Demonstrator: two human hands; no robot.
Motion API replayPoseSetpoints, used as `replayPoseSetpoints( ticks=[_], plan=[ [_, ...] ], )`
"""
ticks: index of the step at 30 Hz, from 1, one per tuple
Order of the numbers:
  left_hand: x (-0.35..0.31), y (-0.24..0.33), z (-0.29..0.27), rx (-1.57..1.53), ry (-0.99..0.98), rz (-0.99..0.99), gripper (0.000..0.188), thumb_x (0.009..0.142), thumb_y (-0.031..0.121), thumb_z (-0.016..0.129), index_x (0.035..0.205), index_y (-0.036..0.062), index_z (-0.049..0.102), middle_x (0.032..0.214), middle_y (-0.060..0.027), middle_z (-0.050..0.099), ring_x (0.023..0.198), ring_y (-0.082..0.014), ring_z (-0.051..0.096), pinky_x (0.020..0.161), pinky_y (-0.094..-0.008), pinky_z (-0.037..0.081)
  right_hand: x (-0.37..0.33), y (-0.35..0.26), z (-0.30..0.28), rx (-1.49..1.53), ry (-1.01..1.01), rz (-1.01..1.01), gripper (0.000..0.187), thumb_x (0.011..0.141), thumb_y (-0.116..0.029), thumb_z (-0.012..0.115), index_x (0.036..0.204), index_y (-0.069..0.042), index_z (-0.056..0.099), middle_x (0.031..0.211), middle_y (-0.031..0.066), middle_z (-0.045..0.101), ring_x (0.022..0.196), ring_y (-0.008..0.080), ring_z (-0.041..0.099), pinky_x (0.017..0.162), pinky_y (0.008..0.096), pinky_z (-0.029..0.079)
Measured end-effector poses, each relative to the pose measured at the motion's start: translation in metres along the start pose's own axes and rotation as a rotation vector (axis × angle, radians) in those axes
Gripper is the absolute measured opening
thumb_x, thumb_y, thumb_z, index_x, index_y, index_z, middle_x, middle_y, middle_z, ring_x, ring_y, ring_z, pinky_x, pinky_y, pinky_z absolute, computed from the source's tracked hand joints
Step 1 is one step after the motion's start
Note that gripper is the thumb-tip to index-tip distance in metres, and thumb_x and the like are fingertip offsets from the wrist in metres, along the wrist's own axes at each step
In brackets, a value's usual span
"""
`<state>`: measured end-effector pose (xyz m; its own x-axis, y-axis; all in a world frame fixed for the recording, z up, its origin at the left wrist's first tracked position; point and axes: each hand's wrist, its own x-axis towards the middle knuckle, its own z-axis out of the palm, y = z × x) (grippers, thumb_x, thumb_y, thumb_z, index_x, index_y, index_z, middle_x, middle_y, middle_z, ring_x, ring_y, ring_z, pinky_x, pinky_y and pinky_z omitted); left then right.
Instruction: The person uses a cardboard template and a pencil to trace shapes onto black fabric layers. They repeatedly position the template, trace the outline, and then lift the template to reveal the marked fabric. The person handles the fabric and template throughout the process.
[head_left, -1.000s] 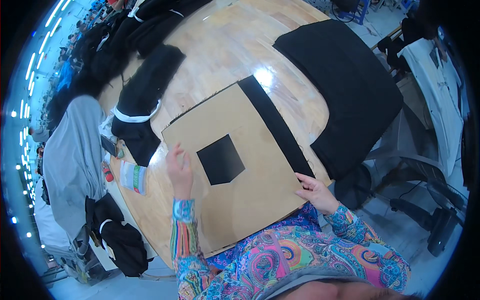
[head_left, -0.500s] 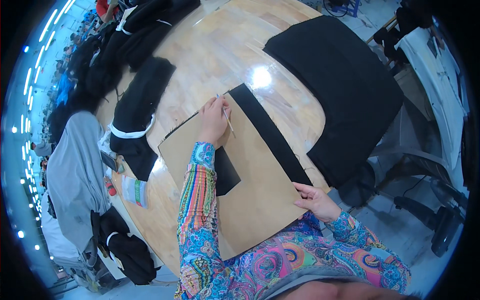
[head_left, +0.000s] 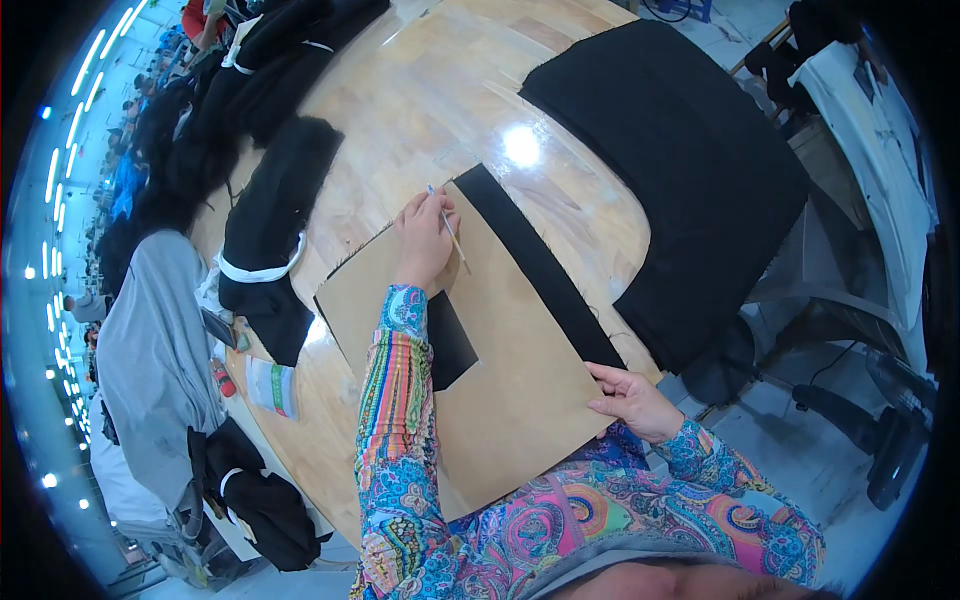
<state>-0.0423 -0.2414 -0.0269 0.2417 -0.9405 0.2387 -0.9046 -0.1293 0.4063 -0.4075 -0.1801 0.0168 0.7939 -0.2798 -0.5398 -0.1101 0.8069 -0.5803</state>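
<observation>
A tan card pattern (head_left: 520, 390) with a cut-out in its middle lies at a slant over black cloth (head_left: 545, 270). The cloth shows as a strip along the card's right side and through the cut-out. My left hand (head_left: 425, 240) rests on the card near its far edge, fingers closed round a thin pen-like stick (head_left: 455, 240) with a white upper part and a brownish lower end. At the card's near right corner, my right hand (head_left: 640, 403) pinches the edge between thumb and fingers.
A large stack of black cloth (head_left: 680, 180) lies right on the wooden table (head_left: 430, 100). Leftward are a black bundle (head_left: 280, 200) tied with a white band, a small plastic packet (head_left: 270, 388) and a grey draped cloth (head_left: 160, 340). A chair (head_left: 840, 400) stands right.
The view has shifted very slightly. Both hands, the stick and the card keep practically the same places.
</observation>
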Motion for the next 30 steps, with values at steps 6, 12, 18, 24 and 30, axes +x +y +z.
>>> replayPoseSetpoints(
  ticks=[6,12,18,24,30],
  plan=[
    [0.001,0.001,0.000,-0.001,-0.001,-0.005,0.020,0.079,0.015,0.062,0.096,0.0100,0.054,0.117,-0.0062,0.057,0.116,-0.0278,0.044,0.097,-0.0443,0.028,0.000,0.002,0.000,0.003,0.009,-0.006,0.052,0.089,-0.003,0.052,0.137,-0.005,0.033,0.106,0.0045,0.059,0.084,0.0092,0.060,0.062,0.0226,0.053],
    [0.002,0.000,0.002,-0.011,-0.024,-0.009,0.019,0.079,0.016,0.063,0.095,0.0106,0.055,0.118,-0.0061,0.057,0.116,-0.0277,0.044,0.097,-0.0444,0.028,0.001,0.005,0.001,0.000,0.010,0.007,0.052,0.089,-0.004,0.052,0.138,-0.007,0.033,0.106,0.0042,0.059,0.085,0.0095,0.060,0.063,0.0233,0.053],
    [0.004,0.000,-0.001,-0.020,-0.036,-0.024,0.016,0.079,0.016,0.063,0.092,0.0109,0.057,0.118,-0.0069,0.058,0.114,-0.0283,0.046,0.096,-0.0437,0.030,-0.001,0.008,0.004,0.025,0.054,-0.015,0.049,0.088,-0.006,0.054,0.134,-0.004,0.037,0.100,0.0038,0.059,0.083,0.0093,0.059,0.061,0.0232,0.053],
    [0.008,0.005,0.000,-0.020,-0.064,-0.034,0.013,0.078,0.016,0.064,0.087,0.0096,0.057,0.117,-0.0088,0.058,0.111,-0.0297,0.049,0.093,-0.0438,0.036,-0.008,0.036,0.005,-0.070,0.311,-0.060,0.030,0.085,-0.005,0.058,0.113,0.002,0.048,0.082,0.0038,0.056,0.069,0.0086,0.059,0.058,0.0234,0.052],
    [0.009,0.005,-0.002,-0.001,-0.065,-0.008,0.012,0.080,0.014,0.062,0.087,0.0076,0.056,0.117,-0.0107,0.058,0.108,-0.0326,0.051,0.091,-0.0428,0.039,-0.016,0.058,0.013,-0.299,0.548,-0.253,0.030,0.083,0.000,0.056,0.112,-0.002,0.046,0.077,0.0060,0.055,0.066,0.0111,0.059,0.057,0.0237,0.050]
  ],
)
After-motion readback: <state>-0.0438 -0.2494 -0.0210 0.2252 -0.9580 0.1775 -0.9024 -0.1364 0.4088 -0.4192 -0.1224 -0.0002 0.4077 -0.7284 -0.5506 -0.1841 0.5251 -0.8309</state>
